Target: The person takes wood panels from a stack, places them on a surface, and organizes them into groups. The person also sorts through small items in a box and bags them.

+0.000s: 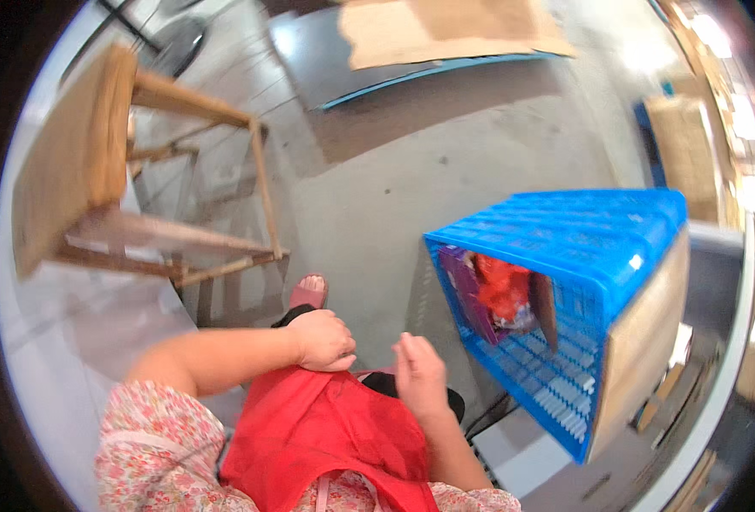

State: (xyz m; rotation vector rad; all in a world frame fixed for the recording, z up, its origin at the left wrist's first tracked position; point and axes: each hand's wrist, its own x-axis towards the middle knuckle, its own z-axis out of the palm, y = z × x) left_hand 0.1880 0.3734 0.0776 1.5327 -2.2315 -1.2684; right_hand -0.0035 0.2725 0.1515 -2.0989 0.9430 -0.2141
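A: What is shown of the person's hands?

B: The left hand (324,340) is seen with its fingers curled under, set at the far edge of a red cloth (326,422) draped over the lap. Whether any of the fabric is gripped cannot be told. The right hand (420,371) is raised to the right of the cloth, its fingers bent and drawn together; its palm is hidden, so whether anything is pinched there cannot be told either.

A: And the crate?

B: A blue plastic crate (556,230) is pictured just beyond the right hand, apart from it, with its open mouth turned toward the person. An orange-red item (504,290), blurred, is held inside, next to a purple panel (469,294). The crate's right outer side is covered by a sheet of brown cardboard (642,341).

A: What else is captured?

B: A wooden frame (264,188) is seen to the left, well apart from the crate, on a grey floor (356,205). A pink sandal (307,296) is glimpsed just past the left hand. At the top, torn cardboard (458,34) is laid over a blue-edged board (305,55). The upper arms are covered by flowered sleeves (160,427).
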